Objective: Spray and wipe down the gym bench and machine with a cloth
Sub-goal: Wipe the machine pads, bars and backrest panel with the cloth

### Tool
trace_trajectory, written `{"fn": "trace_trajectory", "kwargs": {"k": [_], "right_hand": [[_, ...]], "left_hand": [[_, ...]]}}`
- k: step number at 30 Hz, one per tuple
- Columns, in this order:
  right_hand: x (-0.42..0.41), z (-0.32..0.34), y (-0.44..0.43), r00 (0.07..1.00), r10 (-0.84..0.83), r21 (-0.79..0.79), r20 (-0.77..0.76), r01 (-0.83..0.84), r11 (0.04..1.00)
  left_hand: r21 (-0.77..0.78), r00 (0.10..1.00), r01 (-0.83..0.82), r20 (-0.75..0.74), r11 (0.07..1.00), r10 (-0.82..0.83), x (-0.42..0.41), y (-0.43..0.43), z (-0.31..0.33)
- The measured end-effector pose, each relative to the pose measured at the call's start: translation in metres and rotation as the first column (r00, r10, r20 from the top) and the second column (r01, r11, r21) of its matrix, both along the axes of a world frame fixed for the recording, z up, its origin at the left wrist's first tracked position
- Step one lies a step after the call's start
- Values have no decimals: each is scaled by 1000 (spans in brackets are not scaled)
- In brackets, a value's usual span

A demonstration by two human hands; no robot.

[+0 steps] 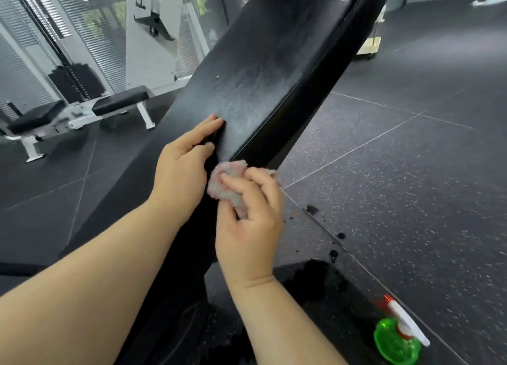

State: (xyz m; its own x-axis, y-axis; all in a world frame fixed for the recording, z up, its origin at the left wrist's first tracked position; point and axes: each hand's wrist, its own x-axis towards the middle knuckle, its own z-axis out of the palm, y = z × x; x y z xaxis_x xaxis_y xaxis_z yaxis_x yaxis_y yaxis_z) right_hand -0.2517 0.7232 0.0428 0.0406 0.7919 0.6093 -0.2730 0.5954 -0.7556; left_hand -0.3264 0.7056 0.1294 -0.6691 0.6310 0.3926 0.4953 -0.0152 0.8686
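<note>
On the bench (260, 76), the right hand (249, 216) grips a cloth (222, 183); machine (153, 49) lettering illegible.

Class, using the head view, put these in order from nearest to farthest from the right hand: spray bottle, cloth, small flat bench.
1. Cloth: gripped in the right hand, against the black pad.
2. Spray bottle: on the floor, lower right.
3. Small flat bench: across the room, upper left.
</note>
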Motion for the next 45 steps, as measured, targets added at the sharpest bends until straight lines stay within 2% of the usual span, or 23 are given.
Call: {"fn": "trace_trajectory", "kwargs": {"k": [2,4,7,8,10,14,18,20,21,24,26,31,33,34,35,38,39,40,42,43,45], "right_hand": [[3,-10,-11,997,46,19,65,-47,999],[17,-7,-6,995,87,6,52,-88,996],[46,15,37,992,20,-193,-123,-44,980],[51,25,54,986,-9,-213,-168,-28,977],[46,39,69,978,34,-171,-205,-70,983],[14,14,29,990,83,-130,-111,-97,987],[6,-25,-15,992,121,-3,22,-121,993],[16,-17,-8,986,168,-60,-8,-169,984],[23,-7,5,984,166,-137,-61,-173,975],[46,28,68,973,78,-346,-216,-151,926],[44,41,88,958,127,-328,-257,-211,921],[4,-6,11,949,200,-317,-244,-273,908],[2,-27,-24,970,207,-342,-129,-239,909],[7,-27,-33,967,230,-361,-114,-256,897],[12,-22,-31,950,266,-395,-166,-311,865],[35,14,26,826,273,-494,-492,-524,694],[43,28,50,797,290,-489,-530,-566,664],[50,40,68,774,331,-464,-540,-602,650],[45,49,80,778,428,-434,-460,-618,656],[39,46,76,803,457,-463,-382,-595,657],[34,30,55,806,496,-508,-323,-590,628]], "left_hand": [[-24,999,13,35,1000,-13,-1,0,4],[-73,1000,5,12,997,-4,-2,-4,5],[-208,986,-64,-163,976,30,2,-17,-5],[-240,979,-79,-204,968,29,4,-21,-10],[-247,973,-92,-229,965,35,4,-26,-14],[-215,980,-80,-194,973,37,-1,-23,-16],[-177,986,-58,-161,982,30,-2,-24,-17],[-176,986,-73,-162,982,44,1,-25,-16],[-187,984,-91,-170,978,59,3,-26,-17],[-250,969,-147,-229,957,90,9,-31,-20],[-266,965,-162,-246,950,95,10,-34,-20],[-249,959,-174,-263,953,106,11,-30,-20],[-240,958,-174,-267,955,107,11,-29,-20],[-238,960,-175,-259,955,111,10,-29,-20],[-238,961,-176,-252,955,114,10,-29,-20],[-257,962,-173,-249,951,107,13,-31,-20],[-265,961,-176,-253,948,108,13,-32,-19],[-268,959,-184,-261,946,112,13,-32,-19],[-264,953,-199,-278,944,123,13,-31,-19],[-261,949,-212,-286,942,134,13,-30,-19],[-259,942,-232,-298,938,151,13,-29,-20]]}}
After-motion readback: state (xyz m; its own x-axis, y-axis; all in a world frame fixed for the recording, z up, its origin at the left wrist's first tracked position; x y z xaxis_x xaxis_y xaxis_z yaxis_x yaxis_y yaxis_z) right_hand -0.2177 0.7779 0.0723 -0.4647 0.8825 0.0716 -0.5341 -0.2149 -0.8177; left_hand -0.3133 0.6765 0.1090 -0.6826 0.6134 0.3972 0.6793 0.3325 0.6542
